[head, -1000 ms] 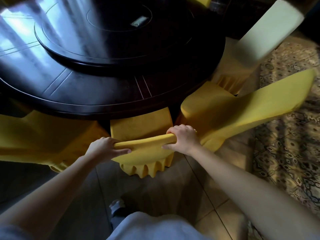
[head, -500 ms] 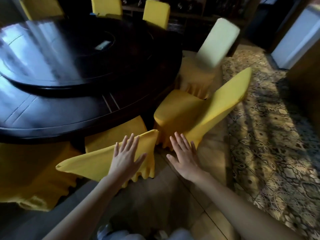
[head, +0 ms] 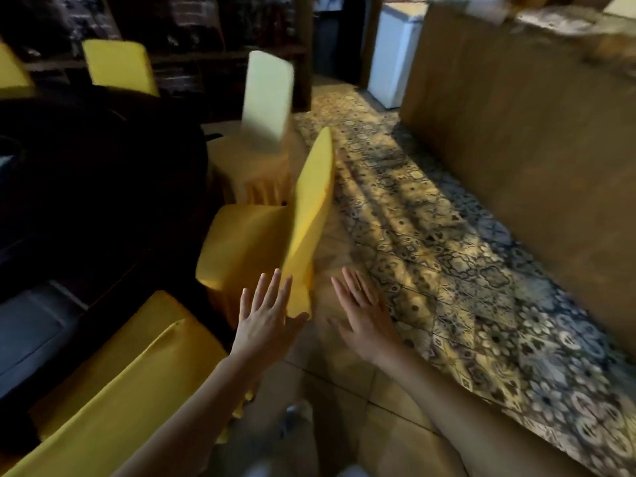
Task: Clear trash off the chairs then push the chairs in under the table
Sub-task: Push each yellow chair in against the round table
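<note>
Head cam's pretty blurry, but the big dark table (head: 103,173) fills the left. A yellow-covered chair (head: 103,383) sits tucked against it at bottom left, and another yellow chair (head: 247,242) is just beyond, seat partly under. Left hand (head: 266,321) and right hand (head: 364,318) are both spread flat, holding nothing.

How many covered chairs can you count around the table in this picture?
5: nearest at bottom left, one ahead of the hands, a pale one beyond, two at the far side. Others may be hidden.
</note>
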`<state>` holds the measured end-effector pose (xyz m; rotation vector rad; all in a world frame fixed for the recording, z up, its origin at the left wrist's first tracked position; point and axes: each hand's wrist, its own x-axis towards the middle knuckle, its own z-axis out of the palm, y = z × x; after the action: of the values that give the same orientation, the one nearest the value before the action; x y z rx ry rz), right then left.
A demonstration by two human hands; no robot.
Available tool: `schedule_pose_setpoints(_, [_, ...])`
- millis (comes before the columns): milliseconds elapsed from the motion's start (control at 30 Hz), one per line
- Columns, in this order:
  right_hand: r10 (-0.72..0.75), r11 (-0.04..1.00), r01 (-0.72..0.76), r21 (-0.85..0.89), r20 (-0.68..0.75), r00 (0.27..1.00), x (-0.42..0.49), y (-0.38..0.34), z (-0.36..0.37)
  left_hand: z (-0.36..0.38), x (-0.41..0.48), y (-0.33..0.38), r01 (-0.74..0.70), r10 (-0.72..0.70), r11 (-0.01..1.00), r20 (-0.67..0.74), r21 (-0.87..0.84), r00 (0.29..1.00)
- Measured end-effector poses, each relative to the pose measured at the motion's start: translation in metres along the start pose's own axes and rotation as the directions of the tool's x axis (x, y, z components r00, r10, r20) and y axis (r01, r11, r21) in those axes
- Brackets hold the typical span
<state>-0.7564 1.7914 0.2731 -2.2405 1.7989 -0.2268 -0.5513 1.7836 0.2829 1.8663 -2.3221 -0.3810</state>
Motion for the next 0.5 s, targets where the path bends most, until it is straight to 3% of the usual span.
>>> schedule_pose_setpoints(300, [0.187,0.982,-0.187,0.014,-0.042,0.981,0.053,0.068,-0.038,-0.005,0.12,0.046,-0.214,0.214,0.977,0.03,-0.011,0.976])
schedule_pose_setpoints(500, [0.211,0.977,-0.212,-0.029,-0.029,0.977,0.121,0.104,-0.073,-0.024,0.216,0.065,-0.282,0.281,0.959,-0.022,-0.017,0.959])
